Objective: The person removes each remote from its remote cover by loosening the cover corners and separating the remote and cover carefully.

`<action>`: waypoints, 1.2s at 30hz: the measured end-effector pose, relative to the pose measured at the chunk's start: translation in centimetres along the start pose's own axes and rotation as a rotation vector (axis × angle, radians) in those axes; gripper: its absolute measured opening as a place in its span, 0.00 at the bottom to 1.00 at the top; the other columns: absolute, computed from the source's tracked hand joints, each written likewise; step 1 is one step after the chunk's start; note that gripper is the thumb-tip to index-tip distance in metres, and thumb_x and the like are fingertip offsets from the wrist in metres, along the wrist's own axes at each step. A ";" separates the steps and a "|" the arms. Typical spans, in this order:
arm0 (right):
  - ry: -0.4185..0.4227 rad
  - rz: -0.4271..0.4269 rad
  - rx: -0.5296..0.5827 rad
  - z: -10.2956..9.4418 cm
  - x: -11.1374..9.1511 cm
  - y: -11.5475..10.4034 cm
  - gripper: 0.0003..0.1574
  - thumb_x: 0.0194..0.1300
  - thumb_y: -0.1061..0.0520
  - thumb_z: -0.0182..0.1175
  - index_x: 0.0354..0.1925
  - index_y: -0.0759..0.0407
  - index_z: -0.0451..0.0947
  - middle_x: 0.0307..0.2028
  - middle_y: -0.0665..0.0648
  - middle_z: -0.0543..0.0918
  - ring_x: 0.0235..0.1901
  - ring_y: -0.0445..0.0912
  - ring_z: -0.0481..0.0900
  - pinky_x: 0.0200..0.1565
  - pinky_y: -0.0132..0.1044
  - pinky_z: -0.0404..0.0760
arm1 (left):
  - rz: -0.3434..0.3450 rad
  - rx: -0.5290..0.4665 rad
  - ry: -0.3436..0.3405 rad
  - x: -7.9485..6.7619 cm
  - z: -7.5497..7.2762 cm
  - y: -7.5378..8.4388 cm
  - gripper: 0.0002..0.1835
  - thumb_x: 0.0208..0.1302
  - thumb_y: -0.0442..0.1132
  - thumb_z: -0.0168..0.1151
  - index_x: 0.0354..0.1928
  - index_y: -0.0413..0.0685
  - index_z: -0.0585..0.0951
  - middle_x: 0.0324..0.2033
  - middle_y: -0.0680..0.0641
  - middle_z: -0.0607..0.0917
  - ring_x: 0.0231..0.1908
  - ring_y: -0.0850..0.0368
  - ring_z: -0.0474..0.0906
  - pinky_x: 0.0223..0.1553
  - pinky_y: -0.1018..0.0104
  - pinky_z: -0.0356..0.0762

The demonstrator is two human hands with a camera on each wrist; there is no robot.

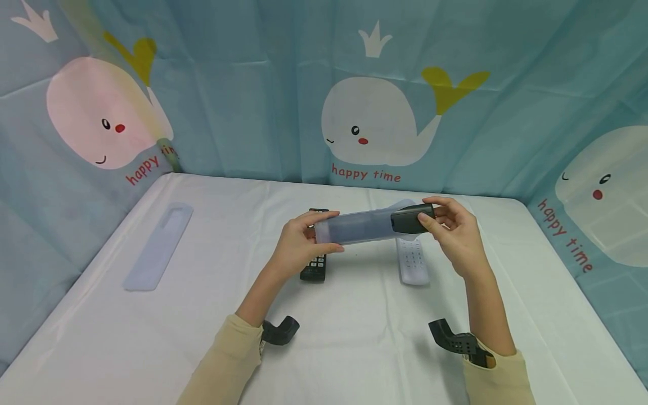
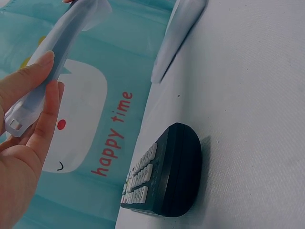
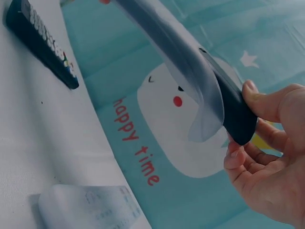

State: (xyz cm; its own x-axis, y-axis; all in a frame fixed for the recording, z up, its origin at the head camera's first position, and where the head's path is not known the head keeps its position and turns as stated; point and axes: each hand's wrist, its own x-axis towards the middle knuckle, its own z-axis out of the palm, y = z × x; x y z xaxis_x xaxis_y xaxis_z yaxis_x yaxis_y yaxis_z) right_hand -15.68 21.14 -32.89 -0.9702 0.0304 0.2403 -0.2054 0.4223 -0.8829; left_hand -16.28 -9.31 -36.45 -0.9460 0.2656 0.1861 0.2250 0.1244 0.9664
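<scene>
Above the table, both hands hold a translucent remote control cover with a black remote control partly inside it. My left hand grips the cover's far-left end between thumb and fingers. At the other end, my right hand pinches the bare end of the remote, which sticks out of the cover's opening. In the right wrist view, a loose flap of the cover hangs beside the remote's exposed end. The remote's buttons are hidden from the head view.
Beneath the left hand lies another black remote control with pale buttons. A white remote control lies below the right side of the cover. Flat on the table's left is an additional translucent cover. A whale-print curtain hangs behind the white-clothed table.
</scene>
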 end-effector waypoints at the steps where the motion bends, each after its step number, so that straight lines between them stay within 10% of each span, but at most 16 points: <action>1: 0.001 -0.004 -0.001 0.0 0.0 0.0 0.23 0.75 0.61 0.65 0.64 0.67 0.76 0.39 0.46 0.78 0.34 0.39 0.76 0.32 0.29 0.72 | -0.003 0.003 0.002 0.0 0.0 0.0 0.37 0.54 0.23 0.80 0.68 0.39 0.81 0.62 0.38 0.81 0.50 0.43 0.87 0.49 0.63 0.88; 36: 0.043 0.006 -0.018 -1.1 -0.1 0.2 0.24 0.76 0.60 0.65 0.65 0.67 0.75 0.38 0.44 0.77 0.32 0.38 0.74 0.30 0.29 0.72 | -0.042 0.044 0.063 -0.3 -1.1 0.4 0.33 0.55 0.27 0.81 0.65 0.42 0.84 0.59 0.40 0.84 0.41 0.50 0.82 0.39 0.72 0.83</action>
State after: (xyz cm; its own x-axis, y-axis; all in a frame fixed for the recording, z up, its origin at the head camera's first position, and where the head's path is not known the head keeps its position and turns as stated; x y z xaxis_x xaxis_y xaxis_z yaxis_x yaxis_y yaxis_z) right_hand -15.51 22.26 -32.65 -0.9649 0.0716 0.2527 -0.1971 0.4385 -0.8769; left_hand -16.20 -10.39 -35.91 -0.9672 0.1988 0.1582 0.1941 0.1767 0.9649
